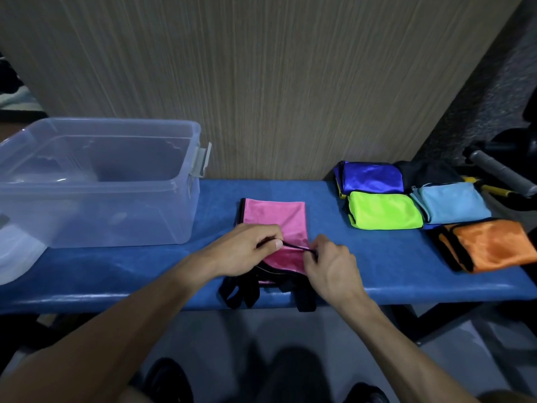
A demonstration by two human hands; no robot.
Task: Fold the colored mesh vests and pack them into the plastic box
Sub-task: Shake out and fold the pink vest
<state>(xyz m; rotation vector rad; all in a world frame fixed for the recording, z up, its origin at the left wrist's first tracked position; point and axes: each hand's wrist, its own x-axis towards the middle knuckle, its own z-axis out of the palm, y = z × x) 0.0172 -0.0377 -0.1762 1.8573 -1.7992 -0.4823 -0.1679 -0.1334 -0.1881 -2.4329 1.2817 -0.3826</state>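
A pink mesh vest [273,216] with black trim lies on the blue bench [377,257], its black straps hanging over the front edge. My left hand [247,248] and my right hand [328,263] each pinch the vest's black edge, pulled taut between them. The clear plastic box [96,181] stands empty at the left. Folded vests lie at the right: dark blue [369,177], lime green [383,212], light blue [453,202], orange [491,245] and a black one [427,171].
A wood-grain wall panel [261,82] rises right behind the bench. The box's lid [14,251] lies at the far left. A grey handle and yellow tools [499,173] sit beyond the bench's right end. My shoes show on the floor below.
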